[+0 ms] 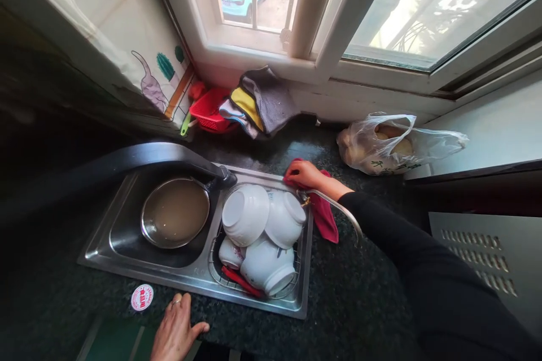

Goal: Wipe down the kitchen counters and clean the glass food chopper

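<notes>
My right hand is closed on a red cloth at the back right corner of the double sink. Part of the cloth trails down the counter along the sink's right rim. Beside that hand a thin curved spout reaches out to the right. My left hand rests on the counter's front edge, fingers stretched out, thumb apart, a ring on one finger. White bowls are stacked upside down in a wire basket in the right basin, with a red-handled thing below them. Cloudy water fills a metal pot in the left basin.
A black faucet arches over the left basin. Behind the sink are a red plastic basket and folded cloths. A plastic bag of round produce stands at the back right. A round sticker lies in front.
</notes>
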Demonstrator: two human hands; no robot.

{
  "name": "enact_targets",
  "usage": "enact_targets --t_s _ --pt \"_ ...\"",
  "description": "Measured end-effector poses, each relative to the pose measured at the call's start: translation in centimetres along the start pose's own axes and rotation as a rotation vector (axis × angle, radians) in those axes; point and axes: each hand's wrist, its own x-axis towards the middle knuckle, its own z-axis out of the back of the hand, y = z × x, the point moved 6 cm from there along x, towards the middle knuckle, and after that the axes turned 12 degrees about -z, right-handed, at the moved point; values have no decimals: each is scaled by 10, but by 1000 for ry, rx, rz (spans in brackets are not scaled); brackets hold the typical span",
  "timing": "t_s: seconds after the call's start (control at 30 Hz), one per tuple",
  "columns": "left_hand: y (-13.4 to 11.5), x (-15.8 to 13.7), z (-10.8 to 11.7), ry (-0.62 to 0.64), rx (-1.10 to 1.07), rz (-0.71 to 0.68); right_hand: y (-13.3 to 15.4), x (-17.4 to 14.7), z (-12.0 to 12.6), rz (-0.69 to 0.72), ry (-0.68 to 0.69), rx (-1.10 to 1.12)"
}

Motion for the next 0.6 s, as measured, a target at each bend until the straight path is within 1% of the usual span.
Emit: enact_targets --t_s 0.03,0.1,0.17,0.23,0.3,0.4,0.47,0.53,0.6 --pt "0 -1 -1 -6 4 -4 1 0 0 26 27 2" --pt "2 -5 -4 -42 3 -13 -9 -14 6 31 33 9" --pt "3 -9 -9 -101 -10 -24 -29 -35 18 -14 -7 2" --pt "3 -13 -13 -154 -25 -33 -40 -48 25 -66 -39 -22" --pt "3 -15 -16 -174 -34 -42 -33 -42 21 -73 -43 -50" --pt "2 -14 -14 -192 -29 -55 0 -9 3 9 6 -59" --pt "0 -14 -10 -205 -19 -62 13 4 -3 54 59 -59" --pt "0 -13 -7 -206 -22 -62 7 -4 2 47 92 -81" --pt "-1 -13 -8 -199 -39 -49 -15 -26 17 -20 78 -118"
